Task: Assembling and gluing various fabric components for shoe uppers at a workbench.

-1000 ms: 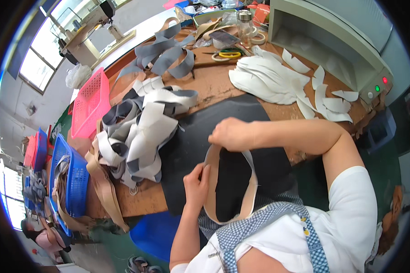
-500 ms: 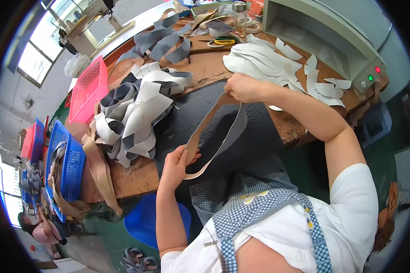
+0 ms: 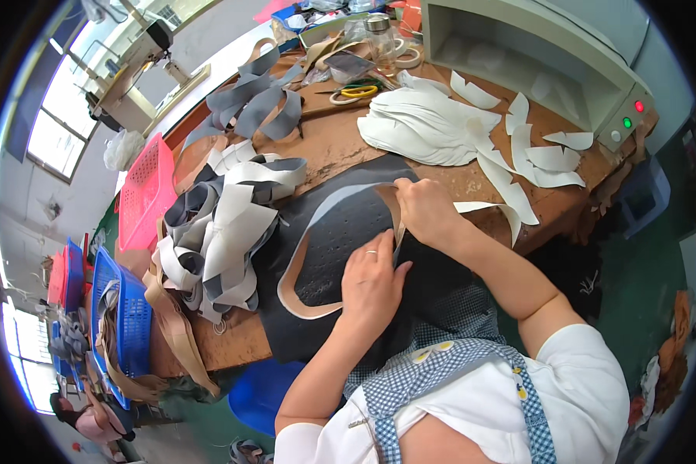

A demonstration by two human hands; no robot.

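Observation:
A long band of material, tan on one face and grey on the other, forms a loop (image 3: 292, 271) standing on its edge on a black perforated mat (image 3: 286, 332). At its right side, my right hand (image 3: 431, 213) pinches the band with bent fingers. Just below, my left hand (image 3: 370, 282), with a ring on one finger, has its fingers along the inside of the band and its thumb on the other side. Part of the band is hidden behind my hands.
Left of the mat lies a heap of white and grey strips (image 3: 236, 224), beside pink (image 3: 148, 189) and blue (image 3: 135, 317) baskets. White curved pieces (image 3: 425, 127) spread at the right, near a grey machine box (image 3: 611, 100). Scissors (image 3: 356, 92) and a glass jar (image 3: 380, 42) stand farther back.
The loop has come down from a raised, stretched position onto the mat. My left hand has moved right along the band, and my right hand has come nearer, so both are close together.

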